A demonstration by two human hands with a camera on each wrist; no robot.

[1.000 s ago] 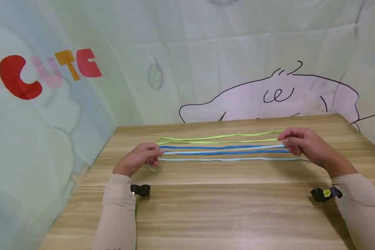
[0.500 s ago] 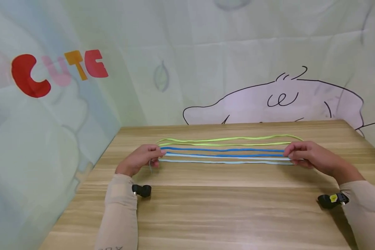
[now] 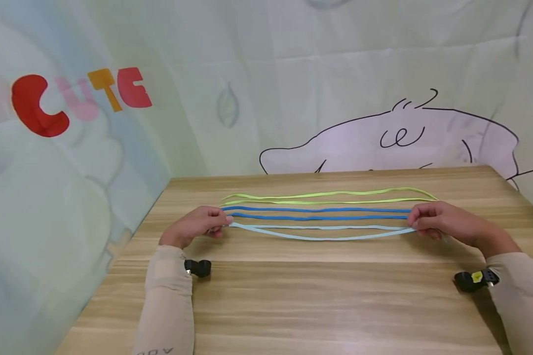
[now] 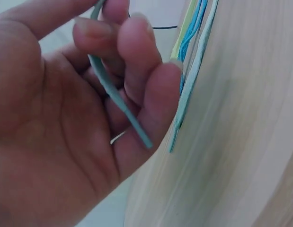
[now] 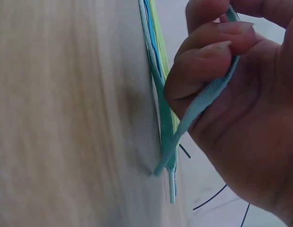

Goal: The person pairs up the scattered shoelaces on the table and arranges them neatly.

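Note:
A pale blue shoelace (image 3: 322,239) hangs in a shallow curve between my two hands. My left hand (image 3: 197,227) pinches it near one end, and its stiff tip (image 4: 138,132) lies across the curled fingers in the left wrist view. At the other end my right hand (image 3: 448,224) pinches it, with a loose tail (image 5: 203,101) dangling below the palm in the right wrist view. Just behind it on the table lies a second pale blue shoelace (image 3: 337,227), stretched straight. Two blue shoelaces (image 3: 320,210) run parallel beyond that, their right ends hidden by my right hand.
Two yellow-green shoelaces (image 3: 337,193) lie farthest back on the wooden table (image 3: 315,296), slightly wavy. A printed cloth backdrop (image 3: 311,98) rises behind the table's back edge and along its left side. Each wrist wears a small black camera (image 3: 197,268).
The held pale blue shoelace has come forward, from over the blue laces to in front of the other pale blue one, and now sags. The right hand has moved slightly down and right.

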